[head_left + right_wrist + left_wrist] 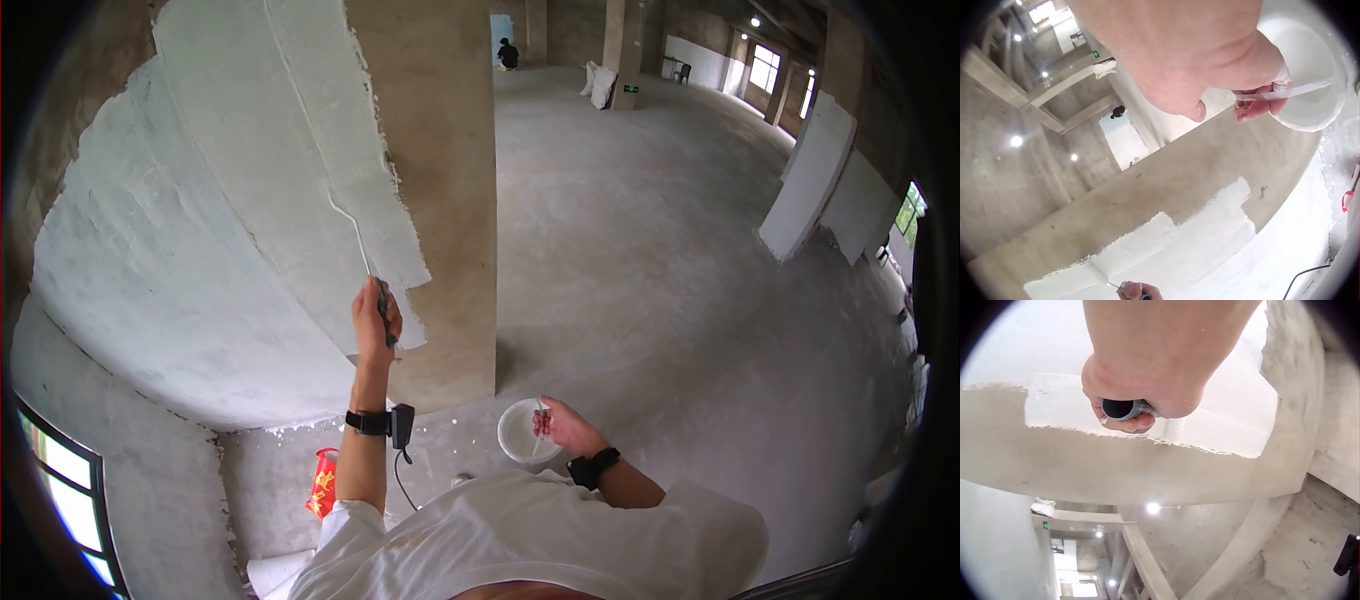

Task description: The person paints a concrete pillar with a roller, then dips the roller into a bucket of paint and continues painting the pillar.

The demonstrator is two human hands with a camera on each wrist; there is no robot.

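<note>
My left hand (377,318) (1141,390) grips the dark handle (1119,409) of a tool, its fingers curled round it. From that handle a thin bent metal rod (354,226) runs up across the white-coated part of the wall (250,120); the tool's head cannot be made out. Lower and to the right, my right hand (572,428) (1216,75) holds the pale strap handle (1300,90) of a white bucket (517,447) (1316,59), with curled fingers under the strap. The bucket's inside looks whitish.
Bare brown wall (440,200) borders the coating, ending at a vertical edge. A red bag (322,484) stands by the wall's foot, near a black cable (404,485). Concrete floor (640,250) stretches right, with white sacks (601,86) and a crouching person (508,54) far off.
</note>
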